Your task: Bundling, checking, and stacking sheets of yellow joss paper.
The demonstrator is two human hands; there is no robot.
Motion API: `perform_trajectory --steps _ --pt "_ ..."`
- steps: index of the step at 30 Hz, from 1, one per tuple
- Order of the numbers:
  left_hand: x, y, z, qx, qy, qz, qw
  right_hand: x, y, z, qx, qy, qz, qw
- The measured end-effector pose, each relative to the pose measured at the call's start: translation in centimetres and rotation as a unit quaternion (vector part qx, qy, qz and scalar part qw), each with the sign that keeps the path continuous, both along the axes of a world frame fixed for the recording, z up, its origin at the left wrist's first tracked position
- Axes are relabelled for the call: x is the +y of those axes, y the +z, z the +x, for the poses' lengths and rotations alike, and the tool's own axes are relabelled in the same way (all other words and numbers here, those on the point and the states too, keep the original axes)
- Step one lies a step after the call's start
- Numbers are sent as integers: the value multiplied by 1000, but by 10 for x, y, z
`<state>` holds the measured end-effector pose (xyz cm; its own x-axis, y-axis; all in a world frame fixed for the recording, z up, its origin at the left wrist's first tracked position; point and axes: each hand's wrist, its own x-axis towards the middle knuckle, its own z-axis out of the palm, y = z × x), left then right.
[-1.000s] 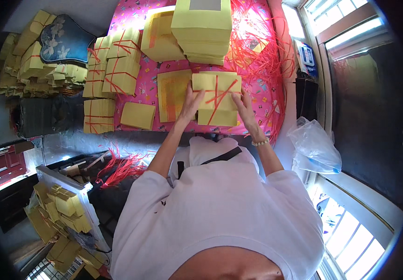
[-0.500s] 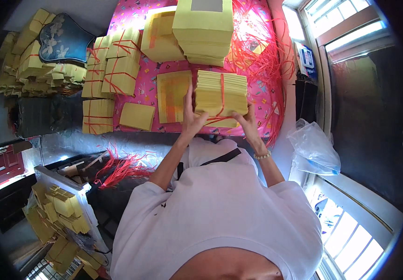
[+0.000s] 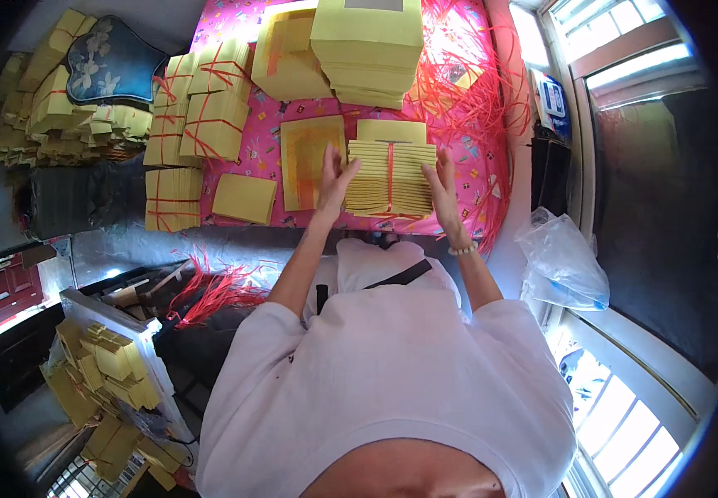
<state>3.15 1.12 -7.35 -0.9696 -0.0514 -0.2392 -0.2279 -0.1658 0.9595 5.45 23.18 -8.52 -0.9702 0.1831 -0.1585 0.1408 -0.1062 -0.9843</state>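
In front of me on the pink table (image 3: 252,158) is a bundle of yellow paper (image 3: 413,178), its layered edges facing up. A red strip runs across its middle. My left hand (image 3: 336,184) is upright at its left side, fingers stretched out and the thumb near the bundle's edge. At the right side my right hand (image 3: 444,189) has straightened fingers, with the thumb against the bundle. A flat yellow sheet stack (image 3: 390,131) shows just behind it. Left of my left hand lies a yellow piece with an orange border (image 3: 299,170).
Tied yellow bundles (image 3: 216,124) stand at the left, with a smaller yellow stack (image 3: 244,199) near the front edge. A tall yellow stack (image 3: 367,58) rises at the back. Loose red strips (image 3: 479,100) tangle at the right. A clear plastic bag (image 3: 562,261) hangs beside the window.
The bundle has tipped so its layered edges now face up. Both my hands have shifted from gripping its near corners to its two sides, with fingers straightened.
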Motion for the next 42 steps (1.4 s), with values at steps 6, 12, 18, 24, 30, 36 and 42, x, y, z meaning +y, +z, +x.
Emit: perform_trajectory --steps 6,12,18,24,30,36,42 --pt "13 -3 -16 4 -117 -95 989 -8 13 -8 -48 85 -77 992" --pt "12 -4 -14 -7 -114 -18 993 -4 17 -6 -41 113 -66 991" --pt "10 -11 -15 -3 -100 -60 993 -8 25 -6 -56 116 -69 989" --pt "12 0 -35 -131 -108 32 985 8 0 -14 -114 104 -141 978" --pt "12 -17 -30 -97 -108 -81 986 2 13 -19 -107 132 -51 984" --pt "11 -9 -28 -79 -107 -62 989 6 15 -19 -56 171 -1 984" --pt "13 -15 -28 -84 -86 -39 992 2 19 -24 -110 113 32 987"
